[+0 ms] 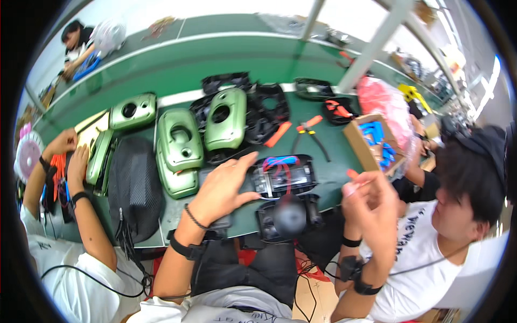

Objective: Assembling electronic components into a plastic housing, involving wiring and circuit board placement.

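Note:
My left hand (223, 185) is open, thumb and forefinger spread at the left edge of a black plastic housing (293, 180). Inside that housing lie a blue cylindrical battery (283, 161) and red wires. My right hand (379, 210) is raised right of it, fingers pinched together. A small orange-red bit shows at the fingertips, too small to name. Below the housing, at the table's near edge, sits a second black housing (266, 219) with a blurred round dark part (291, 215) over it. Another hand or wrist partly overlaps behind my right hand; whose it is I cannot tell.
Green shells (180, 140) and black shells (272, 105) stand at the middle back. Pliers (309, 129) lie behind the housing, and a cardboard box (362, 148) of blue parts is at right. A black mesh bag (134, 188) lies left. Co-workers sit on both sides.

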The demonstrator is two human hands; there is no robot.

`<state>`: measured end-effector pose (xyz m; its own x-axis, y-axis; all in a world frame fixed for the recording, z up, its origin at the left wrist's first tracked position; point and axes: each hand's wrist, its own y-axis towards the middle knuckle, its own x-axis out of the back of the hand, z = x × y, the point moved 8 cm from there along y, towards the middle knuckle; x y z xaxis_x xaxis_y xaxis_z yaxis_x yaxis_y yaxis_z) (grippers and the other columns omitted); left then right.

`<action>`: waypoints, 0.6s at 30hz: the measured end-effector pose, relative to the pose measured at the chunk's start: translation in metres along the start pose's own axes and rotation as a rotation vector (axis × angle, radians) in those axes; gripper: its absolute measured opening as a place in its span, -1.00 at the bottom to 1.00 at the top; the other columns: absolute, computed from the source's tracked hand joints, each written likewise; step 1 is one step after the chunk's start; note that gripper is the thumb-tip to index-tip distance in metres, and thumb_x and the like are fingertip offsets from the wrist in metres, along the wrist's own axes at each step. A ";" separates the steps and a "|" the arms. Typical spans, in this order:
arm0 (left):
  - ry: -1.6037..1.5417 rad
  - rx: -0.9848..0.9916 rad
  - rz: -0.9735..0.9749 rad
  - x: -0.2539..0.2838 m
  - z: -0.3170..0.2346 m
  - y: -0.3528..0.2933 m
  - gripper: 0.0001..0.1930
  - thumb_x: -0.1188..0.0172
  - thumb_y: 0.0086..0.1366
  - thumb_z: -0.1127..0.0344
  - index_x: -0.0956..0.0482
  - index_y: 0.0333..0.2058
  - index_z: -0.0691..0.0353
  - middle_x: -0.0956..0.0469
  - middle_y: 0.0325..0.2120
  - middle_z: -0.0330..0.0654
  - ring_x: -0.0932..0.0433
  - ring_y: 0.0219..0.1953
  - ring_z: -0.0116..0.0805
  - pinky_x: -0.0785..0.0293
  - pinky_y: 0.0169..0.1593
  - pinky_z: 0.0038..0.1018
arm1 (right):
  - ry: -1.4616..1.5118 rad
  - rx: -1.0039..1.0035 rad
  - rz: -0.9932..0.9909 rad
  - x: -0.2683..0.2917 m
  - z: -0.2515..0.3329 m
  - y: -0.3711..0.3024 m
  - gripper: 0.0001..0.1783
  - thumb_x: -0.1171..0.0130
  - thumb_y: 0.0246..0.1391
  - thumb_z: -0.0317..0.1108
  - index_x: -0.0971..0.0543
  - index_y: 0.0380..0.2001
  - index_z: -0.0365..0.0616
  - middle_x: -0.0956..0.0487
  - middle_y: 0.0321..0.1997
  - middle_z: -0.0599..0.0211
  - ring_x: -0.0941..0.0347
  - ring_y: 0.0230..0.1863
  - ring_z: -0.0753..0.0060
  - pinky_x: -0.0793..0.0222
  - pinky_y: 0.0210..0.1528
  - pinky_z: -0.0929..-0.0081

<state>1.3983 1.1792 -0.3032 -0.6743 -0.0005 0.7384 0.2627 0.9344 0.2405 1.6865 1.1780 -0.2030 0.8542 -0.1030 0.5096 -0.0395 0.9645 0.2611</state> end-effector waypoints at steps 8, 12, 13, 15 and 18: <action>0.005 -0.109 -0.033 0.005 -0.008 0.000 -0.07 -0.60 0.16 0.20 -0.30 0.41 0.34 -0.49 0.27 0.17 -0.46 0.29 0.15 -0.40 0.38 -0.14 | 0.082 -0.287 0.175 -0.017 -0.046 -0.118 -0.62 -0.47 0.25 -0.24 -0.60 -0.09 -0.32 -0.68 -0.50 0.28 -0.61 -0.47 0.51 -0.52 -0.36 0.54; 0.038 -0.145 -0.067 0.010 -0.022 -0.014 -0.22 -0.51 0.26 0.20 -0.37 0.37 0.31 -0.49 0.27 0.18 -0.47 0.31 0.18 -0.40 0.39 -0.11 | 0.082 -0.344 0.122 -0.019 -0.062 -0.134 -0.47 -0.45 0.26 -0.17 -0.48 0.06 -0.33 -0.72 -0.46 0.10 -0.73 -0.42 0.32 -0.59 -0.32 0.40; 0.048 -0.169 -0.056 0.006 -0.020 -0.014 -0.27 -0.48 0.30 0.20 -0.39 0.36 0.31 -0.49 0.28 0.19 -0.46 0.32 0.18 -0.39 0.40 -0.10 | 0.136 -0.342 0.117 -0.028 -0.073 -0.138 -0.40 -0.44 0.27 -0.17 -0.41 0.15 -0.33 -0.72 -0.47 0.09 -0.75 -0.41 0.28 -0.60 -0.31 0.38; 0.114 -0.147 -0.039 -0.003 -0.018 -0.010 -0.43 -0.32 0.41 0.27 -0.43 0.33 0.29 -0.45 0.34 0.22 -0.46 0.35 0.20 -0.39 0.42 -0.08 | 0.159 -0.318 0.120 -0.045 -0.077 -0.145 -0.33 -0.43 0.28 -0.17 -0.32 0.22 -0.33 -0.73 -0.44 0.04 -0.75 -0.41 0.24 -0.61 -0.31 0.35; 0.110 -0.143 -0.007 -0.019 -0.015 0.000 -0.53 -0.25 0.39 0.39 -0.47 0.25 0.27 -0.50 0.27 0.16 -0.53 0.25 0.22 -0.45 0.34 -0.02 | 0.170 -0.248 0.134 -0.062 -0.071 -0.140 -0.21 -0.41 0.29 -0.18 -0.19 0.32 -0.32 -0.72 -0.32 -0.10 -0.76 -0.41 0.17 -0.61 -0.29 0.32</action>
<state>1.4211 1.1740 -0.3077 -0.5986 -0.0529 0.7993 0.3593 0.8741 0.3269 1.6762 1.0670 -0.3291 0.9251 0.0512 0.3764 -0.0482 0.9987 -0.0174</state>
